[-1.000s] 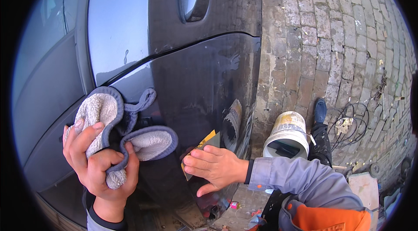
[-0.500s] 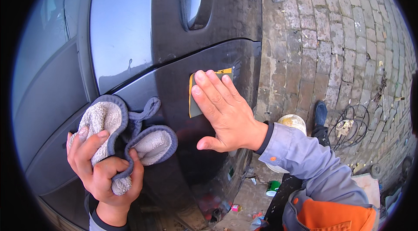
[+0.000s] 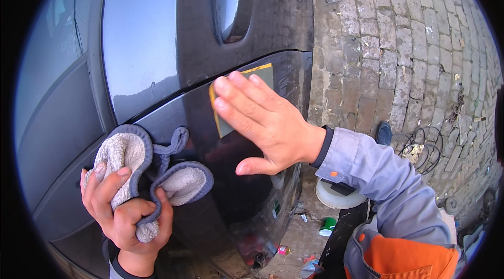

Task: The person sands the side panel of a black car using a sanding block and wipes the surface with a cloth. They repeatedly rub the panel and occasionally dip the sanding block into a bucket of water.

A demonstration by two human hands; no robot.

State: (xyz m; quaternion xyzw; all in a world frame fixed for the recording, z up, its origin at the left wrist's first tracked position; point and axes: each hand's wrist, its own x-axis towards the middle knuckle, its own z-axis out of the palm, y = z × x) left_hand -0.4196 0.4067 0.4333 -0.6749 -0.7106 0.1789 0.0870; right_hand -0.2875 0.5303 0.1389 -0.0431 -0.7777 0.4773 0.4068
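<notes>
Head view: the right hand (image 3: 268, 121) lies flat and wide open on the dark car door (image 3: 247, 195), pressing a yellow-edged sheet (image 3: 252, 87) that stands tall, just under the door's crease. The left hand (image 3: 123, 210) is lower and farther left on the door, closed around a fluffy grey cloth (image 3: 152, 168). The right hand is nearer the sheet.

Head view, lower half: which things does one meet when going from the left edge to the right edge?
Left hand gripping a grey-edged cloth → dark car panel → right hand flat on a yellow-edged sanding sheet → white bucket → black cable on the brick paving.
</notes>
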